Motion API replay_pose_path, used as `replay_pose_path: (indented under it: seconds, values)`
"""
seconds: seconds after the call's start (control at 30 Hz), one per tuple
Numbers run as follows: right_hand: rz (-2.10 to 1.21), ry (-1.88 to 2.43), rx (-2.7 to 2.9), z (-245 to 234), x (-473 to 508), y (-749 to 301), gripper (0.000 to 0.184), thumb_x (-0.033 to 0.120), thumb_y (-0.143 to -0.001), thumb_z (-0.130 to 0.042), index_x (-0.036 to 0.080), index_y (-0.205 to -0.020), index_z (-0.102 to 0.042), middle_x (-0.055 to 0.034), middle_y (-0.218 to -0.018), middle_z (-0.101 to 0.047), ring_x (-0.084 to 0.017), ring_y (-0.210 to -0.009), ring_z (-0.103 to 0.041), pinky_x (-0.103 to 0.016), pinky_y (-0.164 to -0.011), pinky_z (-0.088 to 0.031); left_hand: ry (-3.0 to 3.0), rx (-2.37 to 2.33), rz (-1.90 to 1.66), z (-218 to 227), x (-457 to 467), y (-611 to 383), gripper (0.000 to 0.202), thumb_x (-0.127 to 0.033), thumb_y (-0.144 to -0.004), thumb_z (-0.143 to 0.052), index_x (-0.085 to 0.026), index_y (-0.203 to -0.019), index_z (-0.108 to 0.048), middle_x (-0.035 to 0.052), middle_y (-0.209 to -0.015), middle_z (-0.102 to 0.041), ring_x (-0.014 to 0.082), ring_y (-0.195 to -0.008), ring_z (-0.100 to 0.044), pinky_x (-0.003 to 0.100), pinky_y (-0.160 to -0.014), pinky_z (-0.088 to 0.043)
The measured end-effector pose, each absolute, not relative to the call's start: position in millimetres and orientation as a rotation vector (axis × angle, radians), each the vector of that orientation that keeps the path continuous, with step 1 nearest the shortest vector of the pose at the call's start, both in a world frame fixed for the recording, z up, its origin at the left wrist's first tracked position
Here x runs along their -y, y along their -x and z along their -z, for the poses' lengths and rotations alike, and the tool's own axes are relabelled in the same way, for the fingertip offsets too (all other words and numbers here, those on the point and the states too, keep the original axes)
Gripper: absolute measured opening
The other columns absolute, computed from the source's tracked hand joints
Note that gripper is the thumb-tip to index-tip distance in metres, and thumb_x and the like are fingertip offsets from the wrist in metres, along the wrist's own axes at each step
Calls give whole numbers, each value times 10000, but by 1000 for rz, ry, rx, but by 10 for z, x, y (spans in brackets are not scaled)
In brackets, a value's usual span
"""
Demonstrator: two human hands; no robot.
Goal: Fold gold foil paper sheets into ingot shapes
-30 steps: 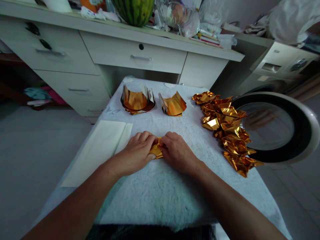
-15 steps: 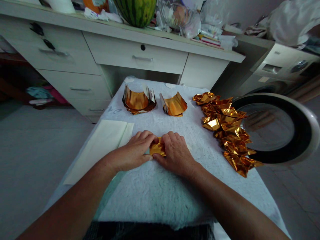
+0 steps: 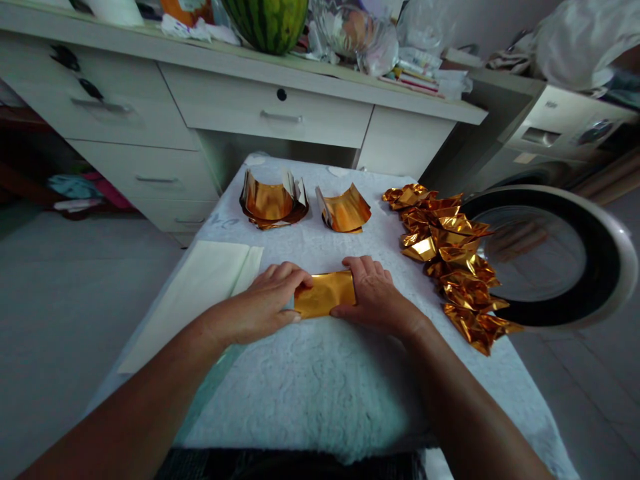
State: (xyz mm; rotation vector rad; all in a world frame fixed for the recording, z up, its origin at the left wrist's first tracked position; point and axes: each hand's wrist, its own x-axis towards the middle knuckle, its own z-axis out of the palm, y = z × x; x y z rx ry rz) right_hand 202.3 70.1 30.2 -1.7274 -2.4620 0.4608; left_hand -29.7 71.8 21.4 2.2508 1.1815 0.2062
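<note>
A flat rectangle of gold foil paper lies on the cloth-covered table between my hands. My left hand grips its left end, thumb at the near edge and fingers at the far edge. At the right end, my right hand holds it the same way, thumb near and fingers beyond. Behind my hands stand two curled stacks of gold foil sheets, a thicker left stack and a thinner right stack. A row of folded gold foil pieces runs along the table's right side.
White paper sheets lie on the table's left side. A white drawer desk stands beyond, with a watermelon and plastic bags on top. On the right, the open round door of a washing machine reaches beside the table.
My right hand has moved to the right, away from my left hand, and more of the gold foil paper shows between them. My left hand has stayed at the left end.
</note>
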Motion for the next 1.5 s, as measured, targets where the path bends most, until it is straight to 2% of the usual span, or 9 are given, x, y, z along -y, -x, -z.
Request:
replay_pose_path:
  seconds: [0.13, 0.4, 0.7, 0.87, 0.93, 1.07, 1.23, 1.37, 1.5]
  values:
    - [-539, 1781, 2455, -333, -750, -2138, 866, 420, -676, -801, 168, -1398, -393, -157, -1322, -481, -343, -1169, -478, -489, -953, -402, -2242, -1173, -202, -240, -710, 301, 396, -171, -721, -519, -234, -1112, -529, 54, -1168, -521, 262, -1116, -466, 412, -978, -397]
    - [-613, 1718, 2498, -360, -781, -2274, 818, 338, -701, -785, 213, -1408, -393, -142, -1357, -472, -326, -1215, -453, -500, -994, -371, -2231, -1162, -235, -211, -706, 316, 407, -211, -747, -556, -259, -1150, -522, 37, -1191, -518, 261, -1138, -462, 423, -994, -407]
    - [-642, 1617, 2528, -404, -780, -2331, 731, 289, -758, -722, 199, -1407, -400, -153, -1346, -493, -316, -1221, -471, -464, -984, -407, -2225, -1161, -228, -206, -705, 324, 410, -173, -736, -543, -246, -1139, -526, 43, -1189, -498, 256, -1144, -442, 422, -1008, -387]
    - [-672, 1507, 2486, -415, -813, -2406, 682, 113, -721, -605, 165, -1370, -402, -146, -1319, -501, -276, -1207, -481, -440, -999, -402, -2245, -1143, -228, -230, -689, 315, 427, -181, -740, -544, -249, -1160, -520, 49, -1195, -494, 263, -1138, -439, 425, -1002, -390]
    - [-604, 1406, 2426, -447, -806, -2370, 595, 84, -701, -576, 179, -1278, -467, -118, -1241, -532, -253, -1146, -499, -416, -975, -407, -2255, -1144, -222, -238, -682, 314, 425, -175, -739, -534, -244, -1159, -521, 54, -1191, -493, 264, -1134, -440, 425, -997, -391]
    - [-589, 1224, 2503, -503, -734, -2156, 218, 148, -765, -636, 196, -971, -587, -49, -1002, -578, -207, -970, -503, -355, -899, -391, -2269, -1152, -217, -238, -672, 315, 419, -245, -740, -580, -224, -1154, -522, 67, -1194, -486, 272, -1131, -439, 421, -993, -391]
    - [-633, 1146, 2670, -419, -697, -1973, 203, 293, -789, -742, 199, -930, -631, -34, -958, -596, -196, -917, -499, -328, -823, -350, -2252, -1187, -227, -222, -658, 293, 486, -345, -705, -689, -216, -1144, -524, 70, -1200, -485, 281, -1129, -436, 430, -978, -391]
    - [-651, 1073, 2660, -347, -738, -1997, 106, 225, -827, -698, 187, -911, -645, -35, -938, -611, -173, -869, -526, -301, -787, -348, -2280, -1221, -314, -198, -631, 246, 434, -333, -695, -736, -231, -1084, -571, 48, -1141, -518, 273, -1079, -457, 430, -923, -400]
    - [-678, 1015, 2634, -340, -759, -2028, 38, 153, -855, -622, 173, -875, -648, -32, -864, -631, -162, -831, -548, -283, -764, -360, -2365, -1223, -458, -198, -619, 196, 240, -269, -738, -736, -230, -952, -634, 33, -1073, -572, 264, -1038, -476, 429, -892, -390]
